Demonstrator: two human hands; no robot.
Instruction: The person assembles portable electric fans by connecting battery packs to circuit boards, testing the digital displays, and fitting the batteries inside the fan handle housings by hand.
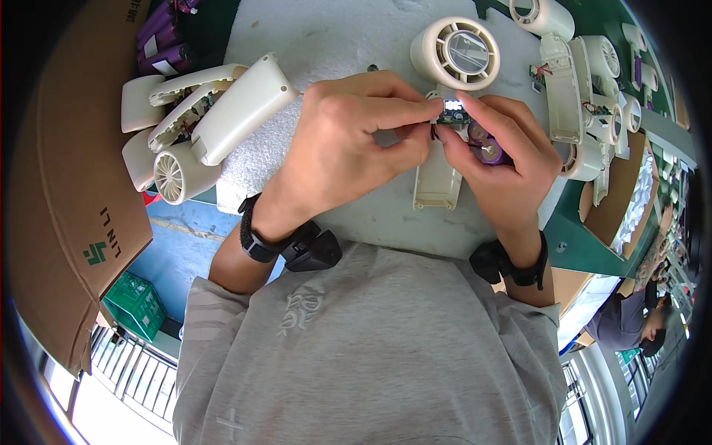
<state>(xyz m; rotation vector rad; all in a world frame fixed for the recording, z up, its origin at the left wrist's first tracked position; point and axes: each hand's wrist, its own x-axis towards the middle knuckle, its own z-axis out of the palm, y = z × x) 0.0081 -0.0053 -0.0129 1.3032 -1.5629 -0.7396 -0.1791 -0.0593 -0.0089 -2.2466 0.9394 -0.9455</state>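
Observation:
Over the foam-covered work surface, my left hand pinches the left edge of a small circuit board between thumb and fingertips. The board carries a lit white display. My right hand closes on the board's right side, with purple battery cells lying against its thumb and palm. Below the board is an open cream handle shell of a handheld fan. Its round fan head sits just beyond my fingertips. The fingers partly cover the board and its wires.
Cream fan shells are piled at the left, beside a large cardboard box. Purple battery packs lie at the far left. More opened fan parts line the right, near another carton. A person is farther off at right.

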